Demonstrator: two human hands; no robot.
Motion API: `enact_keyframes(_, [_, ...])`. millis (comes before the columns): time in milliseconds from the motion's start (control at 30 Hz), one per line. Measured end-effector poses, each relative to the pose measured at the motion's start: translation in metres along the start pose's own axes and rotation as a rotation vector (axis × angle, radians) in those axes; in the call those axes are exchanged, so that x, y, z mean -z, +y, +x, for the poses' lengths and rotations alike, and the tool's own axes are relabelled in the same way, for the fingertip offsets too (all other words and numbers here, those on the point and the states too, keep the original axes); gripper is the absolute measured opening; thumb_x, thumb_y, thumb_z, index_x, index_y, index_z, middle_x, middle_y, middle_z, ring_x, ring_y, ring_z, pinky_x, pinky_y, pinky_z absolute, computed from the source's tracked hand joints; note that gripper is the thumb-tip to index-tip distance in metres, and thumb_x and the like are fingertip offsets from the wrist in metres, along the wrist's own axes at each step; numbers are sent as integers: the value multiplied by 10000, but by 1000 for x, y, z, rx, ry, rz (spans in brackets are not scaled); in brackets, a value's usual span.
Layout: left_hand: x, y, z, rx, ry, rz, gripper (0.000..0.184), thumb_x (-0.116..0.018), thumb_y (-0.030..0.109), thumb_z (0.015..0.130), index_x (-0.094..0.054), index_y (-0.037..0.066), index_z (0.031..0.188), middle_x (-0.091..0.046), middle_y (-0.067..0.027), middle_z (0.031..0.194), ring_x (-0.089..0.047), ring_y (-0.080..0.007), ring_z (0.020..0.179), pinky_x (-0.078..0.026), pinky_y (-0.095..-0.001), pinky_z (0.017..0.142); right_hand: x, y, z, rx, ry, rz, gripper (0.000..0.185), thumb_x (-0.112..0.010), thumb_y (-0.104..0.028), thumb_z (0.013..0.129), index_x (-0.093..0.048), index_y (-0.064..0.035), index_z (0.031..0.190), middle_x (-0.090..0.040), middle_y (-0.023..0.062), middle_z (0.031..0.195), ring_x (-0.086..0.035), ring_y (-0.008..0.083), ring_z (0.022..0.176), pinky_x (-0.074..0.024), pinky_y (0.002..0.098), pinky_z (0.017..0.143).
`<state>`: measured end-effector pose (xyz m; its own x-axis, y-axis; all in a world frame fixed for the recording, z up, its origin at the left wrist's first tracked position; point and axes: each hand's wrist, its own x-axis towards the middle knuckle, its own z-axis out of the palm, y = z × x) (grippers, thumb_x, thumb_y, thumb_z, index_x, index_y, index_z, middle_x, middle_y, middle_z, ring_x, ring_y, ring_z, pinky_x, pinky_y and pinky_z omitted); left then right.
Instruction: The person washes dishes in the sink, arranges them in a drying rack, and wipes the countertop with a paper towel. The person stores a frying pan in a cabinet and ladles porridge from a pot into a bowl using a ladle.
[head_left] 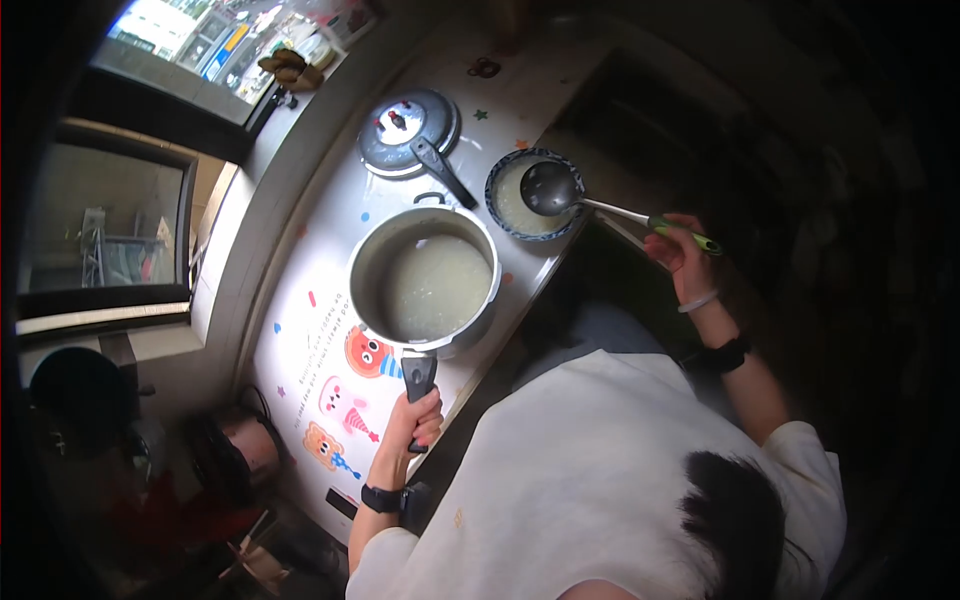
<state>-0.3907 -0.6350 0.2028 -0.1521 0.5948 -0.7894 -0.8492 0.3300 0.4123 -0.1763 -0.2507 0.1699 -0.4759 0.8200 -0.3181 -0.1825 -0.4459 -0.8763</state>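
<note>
My left hand (412,418) is wrapped round the black handle of a metal pressure cooker pot (355,262), which stands on the counter without its lid. Pale, whitish porridge-like food (440,285) lies inside the pot. In my right hand (683,258) is the green handle of a ladle (551,189). The ladle's dark bowl is over a blue-patterned bowl (540,237) that holds similar pale food; whether it touches the food I cannot tell. The pressure cooker lid (408,130) rests on the counter beyond the pot, its black handle pointing toward the bowl.
A white counter mat (300,350) with cartoon figures and printed text covers the counter. Windows and a sill line the left side. A rice-cooker-like appliance (240,445) and other dark items stand at the lower left. The counter's front edge runs close to my body.
</note>
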Motion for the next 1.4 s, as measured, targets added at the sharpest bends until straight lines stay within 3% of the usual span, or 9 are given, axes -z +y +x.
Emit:
enact_keyframes(300, [-78,73,-31,-115,210,276,138,-542,65,768,-412,49,726,-295,39,475,-266,-37,323,-221,-191,281,8,-3,11,-64,-90,-24,209,-525,-141,812,-487,-43,993,-610,131,770,-620,161,640,-502,257,602])
enact_keyframes(633, [-187,164,22,-204,186,591,204,-549,65,780,-376,81,673,-314,39,482,-289,-45,313,-233,-208,288,14,-19,55,-83,-290,11,236,-525,-144,822,-476,-22,1018,-591,133,803,-614,180,652,-506,268,597])
enact_keyframes(733, [-216,181,54,-198,149,648,158,-558,75,778,-406,77,737,-305,58,464,-278,-30,297,-223,-184,272,20,-22,66,-108,-353,53,224,-534,-127,821,-488,-22,1014,-584,121,816,-606,161,683,-513,262,620])
enact_keyframes(767, [-229,188,62,-175,124,652,200,-551,64,780,-384,79,671,-315,44,481,-295,-38,317,-235,-201,291,22,-23,69,-120,-360,65,223,-538,-122,819,-493,-21,1013,-583,117,818,-604,157,689,-515,262,626])
enact_keyframes(933, [-279,198,104,-101,84,759,183,-552,69,779,-398,82,682,-315,43,487,-302,-40,329,-242,-203,294,32,-26,76,-222,-371,149,230,-557,-117,814,-511,-24,1019,-572,86,825,-590,132,732,-521,266,653])
enact_keyframes(1400, [-343,207,182,4,27,950,178,-583,68,787,-427,87,702,-334,49,484,-313,-31,320,-244,-199,276,43,-29,88,-167,-359,198,180,-562,-113,804,-535,-37,965,-596,65,798,-592,118,667,-503,241,611])
